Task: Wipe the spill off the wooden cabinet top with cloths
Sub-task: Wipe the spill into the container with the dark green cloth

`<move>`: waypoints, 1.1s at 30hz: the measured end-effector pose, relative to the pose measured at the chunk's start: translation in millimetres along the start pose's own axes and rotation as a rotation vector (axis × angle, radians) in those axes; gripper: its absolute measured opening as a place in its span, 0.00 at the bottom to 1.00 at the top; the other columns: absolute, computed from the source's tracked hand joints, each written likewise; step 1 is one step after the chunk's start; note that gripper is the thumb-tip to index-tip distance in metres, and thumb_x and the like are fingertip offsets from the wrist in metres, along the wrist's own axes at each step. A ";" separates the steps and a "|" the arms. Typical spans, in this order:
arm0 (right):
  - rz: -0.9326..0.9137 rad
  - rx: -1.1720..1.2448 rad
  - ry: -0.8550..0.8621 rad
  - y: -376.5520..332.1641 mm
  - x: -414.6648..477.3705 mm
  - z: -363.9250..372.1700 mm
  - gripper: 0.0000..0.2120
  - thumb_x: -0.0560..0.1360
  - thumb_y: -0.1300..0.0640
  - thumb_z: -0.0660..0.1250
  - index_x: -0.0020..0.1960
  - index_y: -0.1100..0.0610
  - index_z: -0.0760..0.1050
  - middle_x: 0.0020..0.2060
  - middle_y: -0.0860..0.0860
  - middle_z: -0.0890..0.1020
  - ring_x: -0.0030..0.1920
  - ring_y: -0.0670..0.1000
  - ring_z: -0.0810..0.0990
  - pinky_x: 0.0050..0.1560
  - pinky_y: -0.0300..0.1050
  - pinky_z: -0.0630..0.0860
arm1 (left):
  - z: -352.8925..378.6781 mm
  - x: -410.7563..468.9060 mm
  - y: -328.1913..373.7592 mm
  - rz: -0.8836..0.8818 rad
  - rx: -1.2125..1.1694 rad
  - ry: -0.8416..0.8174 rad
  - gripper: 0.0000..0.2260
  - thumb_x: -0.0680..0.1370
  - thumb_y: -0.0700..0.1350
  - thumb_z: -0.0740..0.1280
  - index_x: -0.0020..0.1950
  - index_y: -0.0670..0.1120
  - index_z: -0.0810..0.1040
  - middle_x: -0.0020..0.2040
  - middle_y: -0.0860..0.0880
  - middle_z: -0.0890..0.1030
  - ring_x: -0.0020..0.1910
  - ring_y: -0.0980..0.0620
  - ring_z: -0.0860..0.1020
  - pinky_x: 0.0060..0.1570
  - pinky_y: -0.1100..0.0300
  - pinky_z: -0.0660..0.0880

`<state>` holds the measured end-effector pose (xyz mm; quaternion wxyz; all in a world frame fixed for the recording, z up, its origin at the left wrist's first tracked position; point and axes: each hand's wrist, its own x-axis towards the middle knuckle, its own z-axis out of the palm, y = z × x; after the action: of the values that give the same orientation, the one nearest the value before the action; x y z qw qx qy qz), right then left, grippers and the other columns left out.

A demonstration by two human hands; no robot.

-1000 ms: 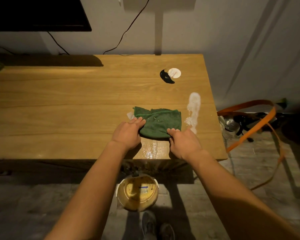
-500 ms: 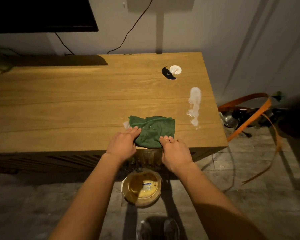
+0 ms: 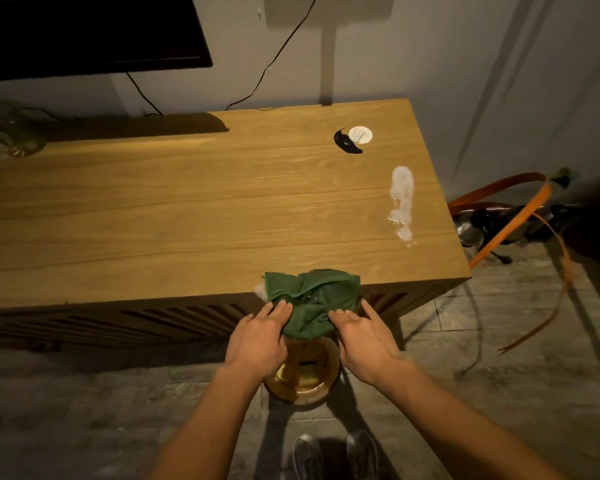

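A green cloth point(image 3: 312, 296) hangs half over the front edge of the wooden cabinet top point(image 3: 187, 209). My left hand point(image 3: 257, 337) grips its lower left part and my right hand point(image 3: 364, 336) grips its lower right part, both below the cabinet's edge. A bit of white foam point(image 3: 260, 289) shows at the cloth's left corner. A white foamy streak of spill point(image 3: 401, 202) lies near the right edge of the top. Further back sit a black smear point(image 3: 345, 143) and a white round blob point(image 3: 360, 134).
A yellow bucket point(image 3: 302, 375) stands on the floor under the cloth and hands. A dark screen point(image 3: 90, 32) hangs at the upper left with cables below it. Orange straps point(image 3: 510, 216) and metal items lie on the floor right of the cabinet. My shoes point(image 3: 336, 455) show below.
Both hands have dragged the green cloth toward me across the top until it hangs over the front edge above the bucket. The wet patch near the front edge is gone.
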<state>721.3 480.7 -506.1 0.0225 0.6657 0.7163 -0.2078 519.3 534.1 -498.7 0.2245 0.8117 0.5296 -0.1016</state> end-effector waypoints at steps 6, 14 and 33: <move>0.034 0.036 -0.072 3.0 19.5 47.1 0.22 0.79 0.54 0.61 0.73 0.50 0.67 0.65 0.50 0.78 0.66 0.48 0.74 0.76 0.50 0.49 | 44.2 11.5 -27.1 -0.098 -0.071 -0.131 0.27 0.80 0.44 0.60 0.78 0.56 0.61 0.78 0.55 0.62 0.74 0.50 0.66 0.69 0.53 0.68; 0.051 -0.012 -0.233 12.0 50.2 125.1 0.22 0.75 0.60 0.64 0.68 0.51 0.70 0.58 0.52 0.82 0.62 0.53 0.78 0.74 0.49 0.57 | 113.1 40.4 -56.0 -0.258 -0.160 -0.360 0.23 0.78 0.45 0.60 0.73 0.58 0.70 0.66 0.45 0.77 0.63 0.43 0.76 0.58 0.51 0.75; 0.168 0.293 -0.410 23.0 28.3 10.8 0.16 0.80 0.55 0.60 0.64 0.44 0.77 0.56 0.52 0.82 0.58 0.54 0.78 0.56 0.47 0.74 | 25.9 4.9 -39.6 -0.124 -0.154 -0.401 0.15 0.79 0.44 0.60 0.64 0.54 0.77 0.60 0.44 0.78 0.59 0.43 0.76 0.56 0.51 0.75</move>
<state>737.6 504.5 -530.9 0.0876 0.6630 0.6012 -0.4374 487.4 539.3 -533.7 0.3801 0.7216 0.5294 -0.2337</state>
